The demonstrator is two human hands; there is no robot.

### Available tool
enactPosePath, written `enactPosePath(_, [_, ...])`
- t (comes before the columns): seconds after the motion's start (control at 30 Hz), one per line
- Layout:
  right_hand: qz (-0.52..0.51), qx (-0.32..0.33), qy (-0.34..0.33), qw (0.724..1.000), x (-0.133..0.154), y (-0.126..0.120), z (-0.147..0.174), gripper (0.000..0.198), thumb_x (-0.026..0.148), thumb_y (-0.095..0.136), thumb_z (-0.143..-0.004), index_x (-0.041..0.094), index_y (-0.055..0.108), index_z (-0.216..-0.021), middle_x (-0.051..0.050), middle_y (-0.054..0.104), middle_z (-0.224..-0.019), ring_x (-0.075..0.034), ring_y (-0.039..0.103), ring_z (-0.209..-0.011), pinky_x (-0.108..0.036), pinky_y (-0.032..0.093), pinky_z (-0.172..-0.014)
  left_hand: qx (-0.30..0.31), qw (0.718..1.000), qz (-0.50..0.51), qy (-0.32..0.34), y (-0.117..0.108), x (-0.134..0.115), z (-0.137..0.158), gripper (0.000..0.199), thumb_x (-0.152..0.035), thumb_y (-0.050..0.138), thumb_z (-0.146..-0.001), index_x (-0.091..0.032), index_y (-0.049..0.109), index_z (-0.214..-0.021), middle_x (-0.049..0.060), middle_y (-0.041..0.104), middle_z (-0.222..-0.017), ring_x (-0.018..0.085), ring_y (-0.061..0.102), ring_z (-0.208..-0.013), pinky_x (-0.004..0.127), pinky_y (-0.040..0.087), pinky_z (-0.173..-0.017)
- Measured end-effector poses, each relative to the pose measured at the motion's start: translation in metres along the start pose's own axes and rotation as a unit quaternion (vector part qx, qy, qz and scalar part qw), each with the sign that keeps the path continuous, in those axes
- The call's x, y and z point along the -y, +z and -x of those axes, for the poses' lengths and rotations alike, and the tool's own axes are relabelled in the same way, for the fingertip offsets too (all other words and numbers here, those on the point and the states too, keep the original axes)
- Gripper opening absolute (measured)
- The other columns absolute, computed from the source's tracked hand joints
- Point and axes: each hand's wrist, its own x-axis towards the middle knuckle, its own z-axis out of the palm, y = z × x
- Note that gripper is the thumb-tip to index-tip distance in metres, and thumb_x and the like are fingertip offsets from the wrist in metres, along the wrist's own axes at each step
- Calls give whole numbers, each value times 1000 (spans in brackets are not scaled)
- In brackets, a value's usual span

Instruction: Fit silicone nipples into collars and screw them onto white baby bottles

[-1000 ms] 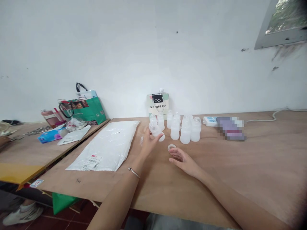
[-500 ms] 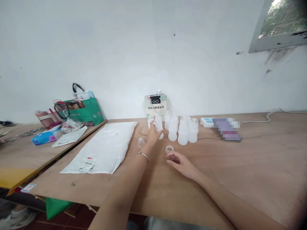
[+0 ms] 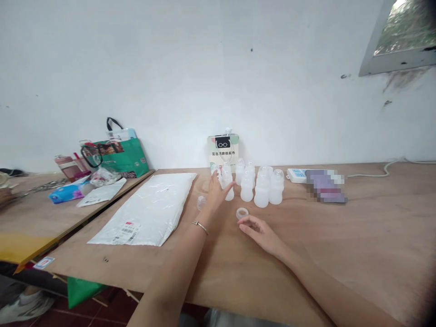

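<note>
My left hand (image 3: 217, 193) reaches to the left end of a group of white translucent baby bottles with clear domed caps. Its thumb and fingers are spread around the near side of one upright bottle (image 3: 227, 175), and I cannot tell whether they touch it. Another bottle (image 3: 215, 169) stands partly hidden behind the fingertips. Beside my left wrist lies a clear domed cap (image 3: 201, 202). My right hand (image 3: 258, 231) rests low over the table, fingers loosely bent and apart, holding nothing. Just beyond its fingertips lies a translucent white ring (image 3: 242, 213).
Several more bottles (image 3: 261, 193) stand to the right. Behind them a paper bag (image 3: 223, 152) leans on the wall. A white mailing bag (image 3: 146, 206) lies left. A power strip (image 3: 295, 175) and a blurred purple item (image 3: 325, 186) are right. A green bag (image 3: 131, 156) sits on the neighbouring table.
My left hand's fingers have loosened from around the bottle and shifted slightly left, the thumb stretching out. The right hand stays beside the ring. The whole view has shifted slightly.
</note>
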Motion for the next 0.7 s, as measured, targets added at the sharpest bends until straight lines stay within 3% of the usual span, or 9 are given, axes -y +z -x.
enactPosePath(0.07, [4,-7,-8,1000,3,-1,1,24,43,51,-80,20,58,-80,0,60,-76,-16,57,-72,-29,45,-68,-24,998,-30,48,-21,-5,0,49,-45,52,-80,-15,44,-119,14,53,-119,23,50,-110,38,38,-93])
enactPosePath(0.13, [9,-23,-18,1000,6,-1,1,26,43,49,-81,20,56,-72,0,58,-70,-15,55,-67,-28,43,-64,6,996,-38,77,-46,-7,1,33,-43,45,-84,-16,56,-100,9,61,-102,19,56,-94,33,42,-84])
enactPosePath(0.23, [42,-80,-26,996,4,-1,0,27,44,48,-81,20,55,-70,1,55,-65,-14,51,-62,-27,41,-59,135,990,-41,23,-80,-2,11,34,-46,42,-84,-17,59,-79,4,62,-78,15,56,-73,29,44,-68])
enactPosePath(0.33, [101,-149,-29,983,-2,-2,-4,23,42,48,-81,21,55,-74,0,55,-67,-15,49,-62,-27,40,-59,307,945,-96,-58,-101,5,27,35,-51,51,-75,-17,57,-82,2,59,-73,15,55,-68,26,43,-61])
enactPosePath(0.4, [142,-188,-27,971,-7,-3,-6,21,40,48,-79,20,54,-77,-1,55,-73,-16,50,-66,-29,41,-61,373,909,-161,-98,-104,6,36,41,-52,60,-66,-17,55,-88,2,59,-79,16,56,-70,26,42,-61])
enactPosePath(0.47, [178,-217,-29,959,-12,-4,-8,20,39,50,-77,19,52,-83,-4,55,-81,-18,51,-74,-32,43,-68,387,887,-221,-121,-102,5,42,47,-49,64,-60,-17,52,-92,4,58,-86,18,56,-72,27,42,-62])
enactPosePath(0.57, [238,-232,-30,943,-18,-2,-10,32,38,54,-74,18,50,-98,-8,54,-93,-23,51,-89,-36,41,-80,371,881,-264,-124,-95,2,45,53,-41,64,-59,-16,45,-101,8,55,-96,18,56,-73,28,42,-63])
enactPosePath(0.7, [320,-221,3,921,-18,6,-17,51,43,55,-73,19,47,-117,-11,52,-109,-29,47,-101,-43,36,-88,390,870,-281,-111,-89,5,45,50,-36,59,-63,-15,43,-106,7,56,-90,20,56,-74,28,42,-64])
